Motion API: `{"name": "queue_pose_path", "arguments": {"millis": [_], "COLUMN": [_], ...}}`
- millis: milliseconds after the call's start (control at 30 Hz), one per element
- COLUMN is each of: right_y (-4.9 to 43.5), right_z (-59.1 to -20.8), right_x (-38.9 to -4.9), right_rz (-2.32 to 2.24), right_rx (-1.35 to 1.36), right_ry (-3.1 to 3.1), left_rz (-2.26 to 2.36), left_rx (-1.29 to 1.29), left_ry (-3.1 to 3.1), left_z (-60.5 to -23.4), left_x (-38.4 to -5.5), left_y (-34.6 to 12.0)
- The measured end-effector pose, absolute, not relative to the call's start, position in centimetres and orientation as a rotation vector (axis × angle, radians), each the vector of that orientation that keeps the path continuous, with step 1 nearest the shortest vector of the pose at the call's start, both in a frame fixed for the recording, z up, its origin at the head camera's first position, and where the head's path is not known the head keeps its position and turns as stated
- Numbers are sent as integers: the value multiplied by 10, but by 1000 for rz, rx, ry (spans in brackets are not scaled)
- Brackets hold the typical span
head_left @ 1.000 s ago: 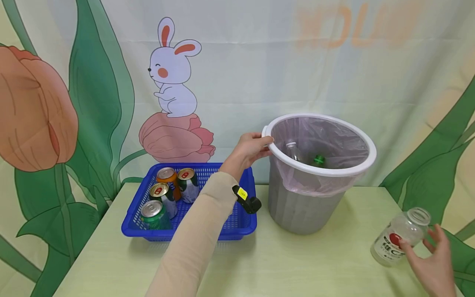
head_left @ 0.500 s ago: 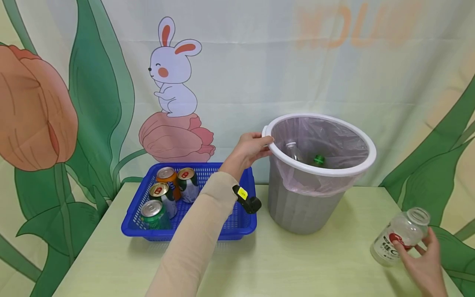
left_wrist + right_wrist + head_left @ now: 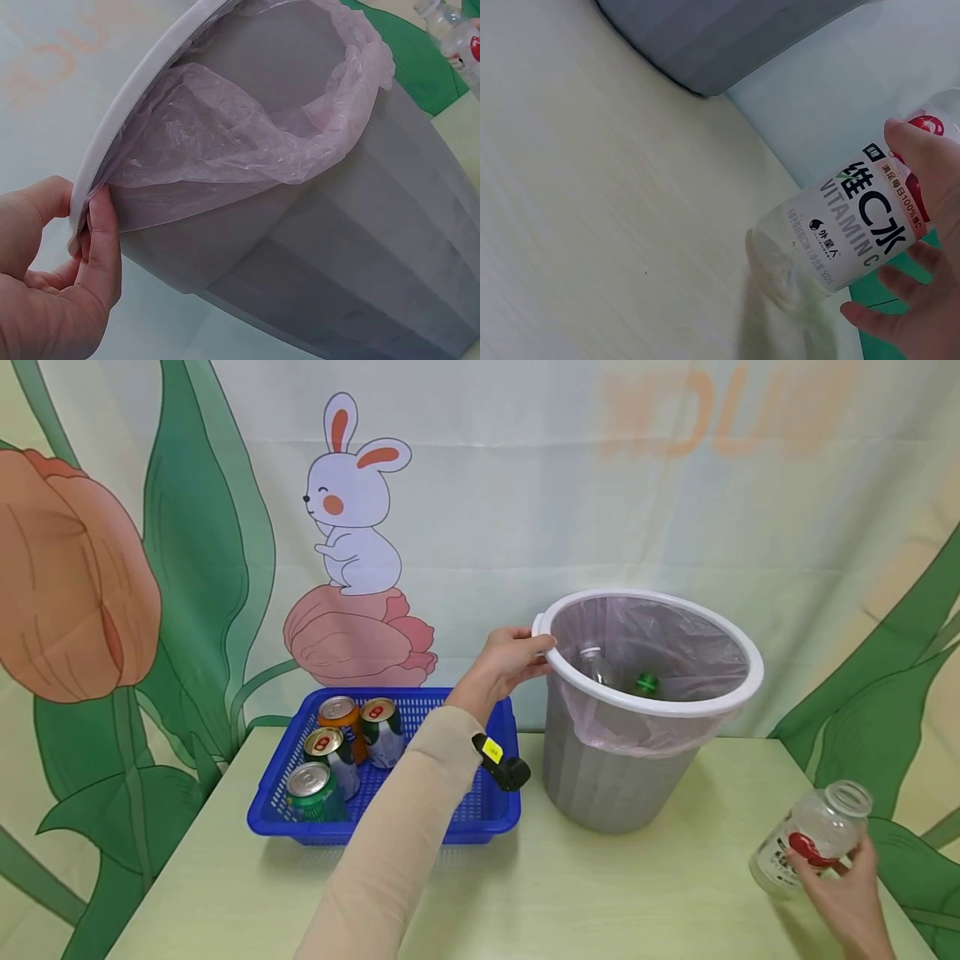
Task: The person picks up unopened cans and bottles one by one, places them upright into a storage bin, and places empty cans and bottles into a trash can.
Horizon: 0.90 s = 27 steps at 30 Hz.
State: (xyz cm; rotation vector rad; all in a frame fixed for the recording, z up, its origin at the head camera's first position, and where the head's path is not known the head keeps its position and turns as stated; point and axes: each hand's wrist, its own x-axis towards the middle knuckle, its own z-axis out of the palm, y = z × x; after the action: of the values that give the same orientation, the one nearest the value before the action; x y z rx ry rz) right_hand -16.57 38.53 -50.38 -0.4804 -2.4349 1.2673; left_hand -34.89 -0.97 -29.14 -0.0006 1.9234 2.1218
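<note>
My left hand pinches the white rim of a grey trash bin, thumb on one side and fingers on the other. A pink plastic liner folds over the rim. Inside the bin lie a clear bottle with a white cap and something with a green cap. At the right, my right hand grips a clear, uncapped plastic drink bottle, its thumb across the red and white label. The bottle's base is at the tabletop; whether it touches I cannot tell.
Left of the bin stands a blue plastic basket holding several drink cans, among them a green can and an orange can. My left forearm crosses in front of it. A printed curtain hangs behind the table.
My right hand has moved left onto the bottle, its thumb sliding across the label as the fingers come round it. The left hand stays on the bin's rim.
</note>
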Motion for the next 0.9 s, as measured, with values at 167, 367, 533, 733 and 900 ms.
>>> {"name": "queue_pose_path", "arguments": {"millis": [167,367,533,733,900], "right_y": [398,425,412,383,378], "right_z": [-524,-564,-549,-514,-506], "right_x": [-173,-189,-186,-173,-171], "right_rz": [1296,1264,1332,1440,1440], "right_rx": [-494,-508,-604,-690,-714], "right_ry": [-2422,-2435,-2423,-2390,-2405], "left_rz": [2122,2122,2122,2126,2129], "left_rx": [-4,-1,1,-2,-17], "left_ry": [1929,1925,1926,1931,1940], "left_z": [-291,-292,-292,-293,-293], "left_x": [-349,-349,-349,-350,-350], "left_y": [-10,-10,-10,-9,-9]}}
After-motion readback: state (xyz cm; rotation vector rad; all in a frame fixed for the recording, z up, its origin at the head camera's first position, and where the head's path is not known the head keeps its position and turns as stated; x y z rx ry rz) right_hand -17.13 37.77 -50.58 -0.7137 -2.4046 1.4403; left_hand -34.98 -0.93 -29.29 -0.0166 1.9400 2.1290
